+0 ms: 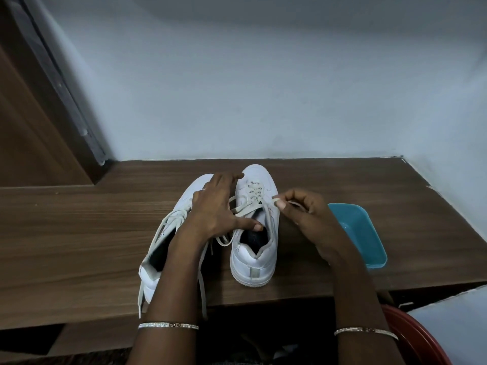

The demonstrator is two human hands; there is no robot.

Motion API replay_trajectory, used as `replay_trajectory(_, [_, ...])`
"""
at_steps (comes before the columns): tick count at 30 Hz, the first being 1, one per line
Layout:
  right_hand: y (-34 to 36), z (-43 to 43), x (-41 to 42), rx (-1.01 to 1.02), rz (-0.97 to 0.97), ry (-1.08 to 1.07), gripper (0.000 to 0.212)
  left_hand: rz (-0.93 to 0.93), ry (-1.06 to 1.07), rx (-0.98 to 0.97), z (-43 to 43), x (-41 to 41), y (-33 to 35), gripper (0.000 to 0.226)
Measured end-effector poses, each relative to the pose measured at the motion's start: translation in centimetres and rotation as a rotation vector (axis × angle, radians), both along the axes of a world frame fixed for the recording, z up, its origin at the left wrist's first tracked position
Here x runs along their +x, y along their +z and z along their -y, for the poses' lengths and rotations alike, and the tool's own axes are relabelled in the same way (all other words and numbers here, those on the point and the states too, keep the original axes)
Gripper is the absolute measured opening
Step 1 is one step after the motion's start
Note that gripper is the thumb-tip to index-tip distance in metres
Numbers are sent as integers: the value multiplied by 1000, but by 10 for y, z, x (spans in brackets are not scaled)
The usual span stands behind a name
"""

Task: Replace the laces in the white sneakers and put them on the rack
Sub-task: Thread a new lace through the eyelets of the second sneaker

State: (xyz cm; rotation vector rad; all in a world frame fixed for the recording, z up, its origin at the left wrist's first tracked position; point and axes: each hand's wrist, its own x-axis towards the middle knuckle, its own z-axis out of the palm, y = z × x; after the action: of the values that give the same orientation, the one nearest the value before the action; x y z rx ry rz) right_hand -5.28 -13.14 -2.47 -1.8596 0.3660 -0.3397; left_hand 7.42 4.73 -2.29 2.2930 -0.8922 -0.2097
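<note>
Two white sneakers stand side by side on a wooden table (79, 233), toes pointing away from me. The right sneaker (254, 248) is upright, with a pale lace (254, 192) threaded through its front eyelets and loose towards the tongue. My right hand (305, 219) pinches one end of that lace just right of the eyelets. My left hand (218, 206) lies flat with spread fingers across the left sneaker (155, 259) and the gap between the shoes, its thumb touching the right sneaker's collar. The left sneaker's laces hang loose over the table's front edge.
A shallow teal plastic tray (366, 233) sits on the table to the right of my right hand. A pale wall runs behind the table, with a wooden door frame (34, 114) at the left. A red rounded object (419, 338) shows at the bottom right.
</note>
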Motion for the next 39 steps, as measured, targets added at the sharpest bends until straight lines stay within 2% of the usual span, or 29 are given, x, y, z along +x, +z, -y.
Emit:
replay_trajectory(2, [2,-1,-1,200,95,-24,14,6,-6,6,0,0,-1,118])
replay_trajectory(5, [9,5,-2,641,261,-50,23,15,-7,10,0,1,-2,116])
replay_trajectory(7, [12,10,-5,864,304,-64,26,19,-10,11,0,2,-3,112])
replay_trajectory(11, [10,20,-11,992,385,-137,32,24,-20,17,0,1,-2,103])
replay_trajectory(13, [12,24,-16,954,422,-160,29,17,-23,26,0,1,-2,102])
replay_trajectory(15, [14,25,-20,806,404,-180,20,13,-22,32,-1,1,-2,98])
replay_trajectory(17, [16,19,-19,490,267,-213,9,11,-23,34,0,1,-3,91])
replay_trajectory(19, [17,8,-11,179,96,-203,9,13,-22,39,0,1,-3,88])
replay_trajectory(21, [14,-2,-3,-25,4,-158,8,10,-22,45,0,1,-3,89])
replay_trajectory(25, [9,-10,1,-107,-58,-37,3,1,-29,43,-1,1,-3,85])
replay_trajectory(29, [7,-7,-1,-125,-72,-41,8,16,-40,47,-2,1,-3,86])
replay_trajectory(31, [8,-7,-1,-24,-34,-66,13,30,-49,56,-2,0,-2,84])
replay_trajectory(32, [9,-6,-1,104,15,-88,16,34,-53,61,-1,0,-1,82])
replay_trajectory(35, [14,1,-4,711,204,-194,21,38,-67,76,-2,-1,1,75])
replay_trajectory(36, [14,4,-5,841,254,-227,22,40,-71,79,-3,-1,1,73])
replay_trajectory(39, [7,16,-11,983,380,-298,25,44,-69,93,-2,-2,0,70])
